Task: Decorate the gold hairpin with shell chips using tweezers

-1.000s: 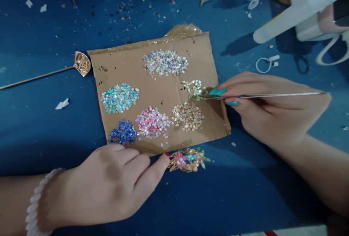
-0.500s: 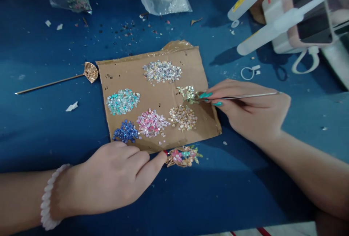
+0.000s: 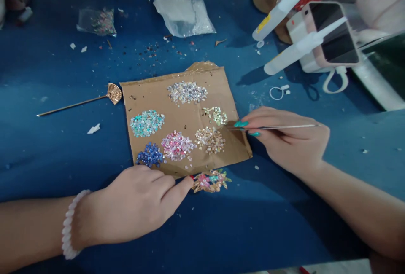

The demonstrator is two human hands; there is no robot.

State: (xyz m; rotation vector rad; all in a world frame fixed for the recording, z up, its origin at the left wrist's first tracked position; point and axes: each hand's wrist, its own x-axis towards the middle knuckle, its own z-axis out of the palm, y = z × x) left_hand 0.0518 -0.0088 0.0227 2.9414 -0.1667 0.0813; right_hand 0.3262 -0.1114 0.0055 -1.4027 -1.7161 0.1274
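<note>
My right hand (image 3: 287,137), with green nails, pinches slim metal tweezers (image 3: 278,127). Their tips point left over the right part of a cardboard sheet (image 3: 186,116), just beside a small heap of pale green chips (image 3: 217,115) and above a heap of beige chips (image 3: 210,140). Below the sheet's front edge, my left hand (image 3: 139,206) has its fingers curled and a red-nailed fingertip at the left end of a flower ornament (image 3: 211,181) with pink, turquoise and green petals. Whatever lies under that hand is hidden.
More chips lie on the sheet: silvery (image 3: 187,92), turquoise (image 3: 147,123), pink (image 3: 177,145) and blue (image 3: 149,154). A hairpin with a fan-shaped end (image 3: 114,93) lies left. Behind are plastic bags (image 3: 185,17), a white glue bottle (image 3: 294,52) and a white device with a dark screen (image 3: 332,33).
My right hand has drawn the tweezers' tips out of the pale green heap, slightly down toward me. My left hand stays at the ornament. The view has tilted up, showing more of the table's back.
</note>
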